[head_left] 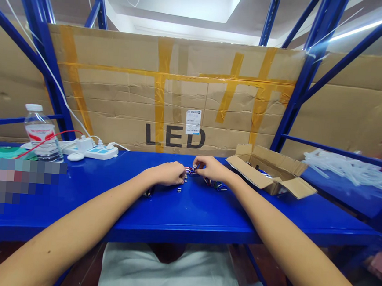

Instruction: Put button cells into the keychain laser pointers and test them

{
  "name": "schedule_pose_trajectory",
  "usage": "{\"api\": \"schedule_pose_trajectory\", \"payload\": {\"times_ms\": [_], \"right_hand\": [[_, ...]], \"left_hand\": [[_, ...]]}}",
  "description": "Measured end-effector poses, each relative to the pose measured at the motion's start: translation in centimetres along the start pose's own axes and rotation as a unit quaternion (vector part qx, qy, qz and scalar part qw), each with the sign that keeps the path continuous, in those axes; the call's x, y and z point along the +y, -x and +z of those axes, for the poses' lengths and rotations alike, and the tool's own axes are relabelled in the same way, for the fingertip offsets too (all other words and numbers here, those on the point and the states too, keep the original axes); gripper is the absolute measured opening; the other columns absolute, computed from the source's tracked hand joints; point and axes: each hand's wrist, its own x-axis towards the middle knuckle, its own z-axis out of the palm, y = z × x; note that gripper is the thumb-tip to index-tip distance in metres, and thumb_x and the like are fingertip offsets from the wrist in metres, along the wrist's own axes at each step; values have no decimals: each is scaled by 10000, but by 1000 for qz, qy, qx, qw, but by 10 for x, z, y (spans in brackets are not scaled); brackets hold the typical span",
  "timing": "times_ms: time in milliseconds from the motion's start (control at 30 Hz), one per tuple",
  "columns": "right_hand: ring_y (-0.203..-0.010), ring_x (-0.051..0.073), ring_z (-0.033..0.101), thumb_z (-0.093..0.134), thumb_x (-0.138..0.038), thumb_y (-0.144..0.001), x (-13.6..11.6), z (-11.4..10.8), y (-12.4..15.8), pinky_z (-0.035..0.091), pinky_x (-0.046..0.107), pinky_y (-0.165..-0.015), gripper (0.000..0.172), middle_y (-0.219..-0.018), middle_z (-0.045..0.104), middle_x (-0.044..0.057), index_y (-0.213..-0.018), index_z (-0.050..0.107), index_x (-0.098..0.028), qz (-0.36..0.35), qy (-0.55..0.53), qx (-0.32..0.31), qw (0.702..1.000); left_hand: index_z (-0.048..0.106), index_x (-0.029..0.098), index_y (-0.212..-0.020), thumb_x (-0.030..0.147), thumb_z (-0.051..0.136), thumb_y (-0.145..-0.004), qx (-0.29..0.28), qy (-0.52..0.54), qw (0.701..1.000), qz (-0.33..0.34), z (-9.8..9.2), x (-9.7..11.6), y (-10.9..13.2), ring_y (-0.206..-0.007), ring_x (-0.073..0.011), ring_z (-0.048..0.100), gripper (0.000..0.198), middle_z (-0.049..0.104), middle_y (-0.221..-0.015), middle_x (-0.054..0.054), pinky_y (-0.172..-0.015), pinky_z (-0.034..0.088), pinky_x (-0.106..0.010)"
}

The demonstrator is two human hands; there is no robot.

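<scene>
My left hand is closed, its fingertips down at a short row of small silver pieces; whatever it grips is hidden. Just to its right, my right hand pinches a small round silver piece between thumb and finger. Between the two hands lie several shiny red and blue metal items. More coloured metal items, with green and blue parts, rest below my right hand. A loose silver piece sits nearer the front, and small dark pieces lie beside my left wrist.
An open cardboard box with items inside stands to the right, before white plastic strips. At left are a water bottle, a power strip and a white mouse-like object. Cardboard walls the blue table's back.
</scene>
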Motion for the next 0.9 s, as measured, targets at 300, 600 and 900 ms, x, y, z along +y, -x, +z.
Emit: {"api": "schedule_pose_trajectory", "payload": {"times_ms": [300, 600, 900], "right_hand": [[-669, 127, 565, 564, -100, -716, -1, -1, -1, 427, 227, -604, 153, -774, 637, 6, -840, 618, -173, 1, 15, -5, 1000], [-528, 131, 579, 607, -188, -755, 0, 6, -1, 431, 220, -432, 103, -680, 594, -25, -806, 518, -197, 33, -97, -57, 993], [-532, 125, 588, 579, -144, -757, 2, 4, -5, 494, 244, -503, 117, -686, 634, -4, -865, 546, -176, 41, -155, -15, 987]], "left_hand": [[686, 191, -819, 247, 556, -813, 42, 9, 999, -11, -6, 1, 5, -677, -181, 609, 142, 711, -796, -53, -577, 382, -261], [670, 210, -1043, 236, 468, -930, 242, -5, 970, 31, -1, 5, -3, -921, -213, 676, 233, 736, -1000, -54, -784, 477, -303], [630, 249, -1208, 236, 459, -931, 223, -50, 972, 47, -2, 4, 2, -892, -217, 697, 326, 740, -1051, -61, -770, 497, -314]]}}
